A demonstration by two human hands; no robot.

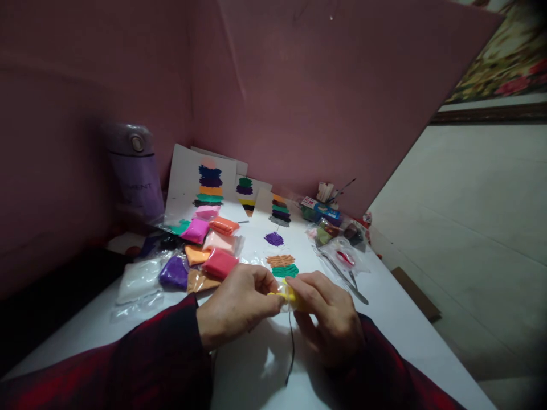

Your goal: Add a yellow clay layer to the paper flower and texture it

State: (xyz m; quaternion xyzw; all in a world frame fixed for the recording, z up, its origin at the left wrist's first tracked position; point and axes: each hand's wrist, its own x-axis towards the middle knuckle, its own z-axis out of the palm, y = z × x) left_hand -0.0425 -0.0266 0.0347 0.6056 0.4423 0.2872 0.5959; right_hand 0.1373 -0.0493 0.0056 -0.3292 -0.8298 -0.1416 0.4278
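Observation:
Low in the middle of the head view, my left hand (239,304) pinches the clear end of a small plastic bag of yellow clay (291,294) between thumb and fingers. Closed around the bag's other end, my right hand (331,313) covers most of it. A bit of yellow shows at my left fingertips. Just beyond my hands, bands of orange and green clay (285,271) lie on a white sheet, with a purple clay patch (274,238) farther up. Below the bag, a thin dark line (292,350) runs over the white surface.
Several bags of coloured clay (220,262) crowd the left side. A purple bottle (135,182) stands behind them. Sheets with colour bands (182,182) lean at the back wall. To the right lie metal tools (342,273), a clear bag (361,260) and a small box (322,209).

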